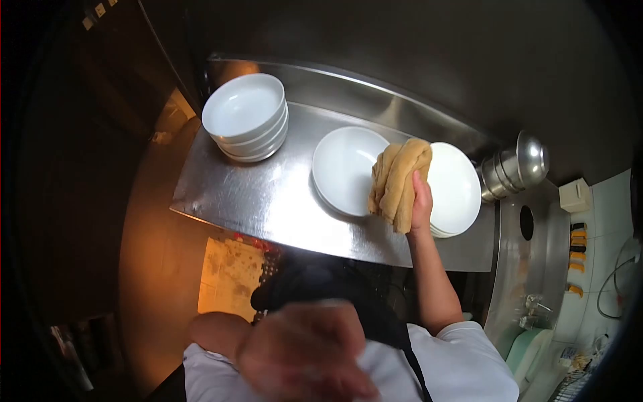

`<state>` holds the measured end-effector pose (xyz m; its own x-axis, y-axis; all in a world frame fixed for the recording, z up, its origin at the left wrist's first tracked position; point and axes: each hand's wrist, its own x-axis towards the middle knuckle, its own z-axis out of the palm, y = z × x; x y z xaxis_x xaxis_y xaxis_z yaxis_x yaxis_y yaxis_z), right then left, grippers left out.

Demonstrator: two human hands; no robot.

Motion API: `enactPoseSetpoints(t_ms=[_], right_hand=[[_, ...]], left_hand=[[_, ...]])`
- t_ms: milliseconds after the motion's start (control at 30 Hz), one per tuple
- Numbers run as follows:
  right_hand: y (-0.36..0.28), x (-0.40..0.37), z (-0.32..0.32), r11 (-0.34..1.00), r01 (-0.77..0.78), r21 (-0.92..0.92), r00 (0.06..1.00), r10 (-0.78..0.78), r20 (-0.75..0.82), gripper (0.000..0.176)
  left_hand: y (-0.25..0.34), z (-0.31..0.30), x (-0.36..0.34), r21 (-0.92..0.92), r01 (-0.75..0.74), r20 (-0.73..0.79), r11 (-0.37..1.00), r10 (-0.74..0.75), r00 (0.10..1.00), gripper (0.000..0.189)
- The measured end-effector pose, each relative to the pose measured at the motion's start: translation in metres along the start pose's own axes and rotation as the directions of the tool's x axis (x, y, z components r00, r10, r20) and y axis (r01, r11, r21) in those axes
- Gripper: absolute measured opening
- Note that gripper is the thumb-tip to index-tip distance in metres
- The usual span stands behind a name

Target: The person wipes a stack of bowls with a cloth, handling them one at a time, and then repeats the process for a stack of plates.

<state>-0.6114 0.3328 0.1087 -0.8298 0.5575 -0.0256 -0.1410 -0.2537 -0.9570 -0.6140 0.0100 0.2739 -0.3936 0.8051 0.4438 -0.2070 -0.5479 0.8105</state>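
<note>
1. Cloth position. The tan folded cloth [400,179] lies on the steel counter [268,194] and bridges 2 plate stacks. Its left edge overlaps the left plate stack [343,171]; its right edge overlaps the right plate stack [457,187].

2. Your right hand [420,199]. It sits at the cloth's lower right edge, in contact with it. The fingers [416,182] are curled against the fabric and clasp it, and the folds bunch to the left of them. Your forearm runs down and to the right from the hand.

3. Your left hand [305,354]. It is close to the camera, low in the view, well apart from the cloth and the counter. It is heavily blurred, so you cannot tell whether its fingers are spread or clenched, or whether it holds anything.

4. Containers.
- 1 bowl stack [246,115] stands at the far left of the counter, well apart from the cloth. At least 4 white bowls are nested; the top bowl is empty.
- The metal pots [514,166] lie nested on their side just beyond the right plate stack. Their contents are not visible.

5. Counts.
- Cloths: 1.
- Plate stacks: 2, both white. The plates per stack are too thin to count.
- Bowl stacks: 1.
- Hands: 2.
</note>
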Motion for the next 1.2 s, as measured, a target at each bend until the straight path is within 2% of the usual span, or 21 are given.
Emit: enactPoseSetpoints(t_ms=[167,200,233,267,367,400,433,467,500,567,600,667,700,767,800,867,933,967,1067,1133,1200], right_hand=[[-0.004,-0.011,0.008,0.991,0.021,0.135,0.994,-0.006,-0.106,0.050],[-0.001,-0.011,0.003,0.989,0.015,0.149,0.993,0.002,-0.118,0.050],[0.002,-0.012,-0.001,0.987,0.010,0.161,0.992,0.011,-0.129,0.050],[0.005,-0.013,-0.003,0.988,0.022,0.155,0.993,-0.004,-0.115,0.050],[0.001,-0.016,-0.008,0.988,0.055,0.145,0.994,-0.040,-0.104,0.051],[-0.002,-0.017,-0.006,0.987,0.050,0.153,0.994,-0.034,-0.107,0.050],[-0.005,-0.018,-0.004,0.986,0.042,0.161,0.994,-0.025,-0.106,0.050],[-0.006,-0.018,-0.002,0.985,0.047,0.164,0.993,-0.029,-0.111,0.050],[-0.006,-0.018,0.000,0.985,0.052,0.167,0.993,-0.032,-0.118,0.050],[-0.008,-0.020,0.000,0.988,0.062,0.143,0.991,-0.044,-0.125,0.050],[-0.011,-0.020,0.001,0.991,0.069,0.116,0.991,-0.055,-0.120,0.050],[-0.011,-0.016,0.001,0.993,0.087,0.084,0.991,-0.078,-0.106,0.050],[-0.010,-0.013,-0.003,0.992,0.095,0.079,0.991,-0.087,-0.100,0.049],[-0.007,-0.008,0.000,0.992,0.121,-0.016,0.989,-0.122,-0.077,0.046],[-0.009,-0.003,0.002,0.983,0.149,-0.107,0.986,-0.156,-0.063,0.044],[-0.017,0.006,0.009,0.919,0.198,-0.342,0.979,-0.205,0.017,0.039],[0.005,0.038,0.004,0.527,0.360,-0.770,0.924,-0.313,0.219,0.040],[0.009,0.049,0.011,0.211,0.456,-0.865,0.867,-0.324,0.378,0.044],[0.054,0.076,0.029,-0.268,0.542,-0.796,0.697,-0.386,0.605,0.050],[0.071,0.080,0.045,-0.102,0.531,-0.841,0.772,-0.351,0.530,0.053],[0.080,0.081,0.058,0.060,0.546,-0.836,0.801,-0.329,0.500,0.054]], left_hand=[[-0.017,0.027,0.028,-0.313,-0.294,0.191,0.903,0.363,0.912,0.016],[-0.017,0.030,0.030,-0.504,-0.096,0.237,0.858,0.245,0.940,0.015],[-0.017,0.033,0.032,-0.664,0.099,0.279,0.741,0.123,0.952,0.017],[-0.005,0.042,0.033,-0.791,0.427,0.399,0.437,-0.161,0.903,0.025],[0.008,0.053,0.033,-0.756,0.604,0.653,-0.254,-0.356,0.668,0.049],[0.007,0.052,0.038,-0.761,0.611,0.648,-0.218,-0.312,0.695,0.048],[0.003,0.057,0.041,-0.846,0.532,0.520,-0.006,-0.227,0.824,0.046],[-0.001,0.062,0.044,-0.903,0.390,0.371,0.182,-0.132,0.919,0.044],[-0.012,0.072,0.048,-0.880,0.054,0.117,0.471,0.105,0.988,0.042],[-0.015,0.083,0.044,-0.573,-0.372,-0.165,0.730,0.342,0.925,0.035],[-0.006,0.088,0.041,-0.419,-0.393,-0.262,0.819,0.306,0.915,0.031],[-0.009,0.074,0.028,-0.374,-0.350,-0.181,0.859,0.302,0.936,0.024],[-0.030,0.051,0.011,-0.485,-0.288,0.000,0.826,0.329,0.944,0.022],[-0.048,0.023,-0.007,-0.273,-0.281,0.127,0.920,0.324,0.938,0.017],[-0.049,0.012,-0.005,0.062,-0.302,0.069,0.951,0.298,0.952,0.013],[-0.050,-0.011,0.006,0.669,-0.190,-0.052,0.718,0.300,0.952,0.005],[-0.092,-0.039,0.012,0.823,0.229,-0.417,0.519,0.280,0.864,0.013],[-0.141,-0.062,0.015,0.589,0.307,-0.656,0.747,0.221,0.721,0.040],[-0.219,-0.119,0.012,0.601,0.612,-0.704,0.514,-0.022,0.710,0.104],[-0.233,-0.126,0.015,0.591,0.708,-0.685,0.387,-0.223,0.693,0.138],[-0.251,-0.124,0.015,0.631,0.690,-0.695,0.354,-0.137,0.706,0.141]])
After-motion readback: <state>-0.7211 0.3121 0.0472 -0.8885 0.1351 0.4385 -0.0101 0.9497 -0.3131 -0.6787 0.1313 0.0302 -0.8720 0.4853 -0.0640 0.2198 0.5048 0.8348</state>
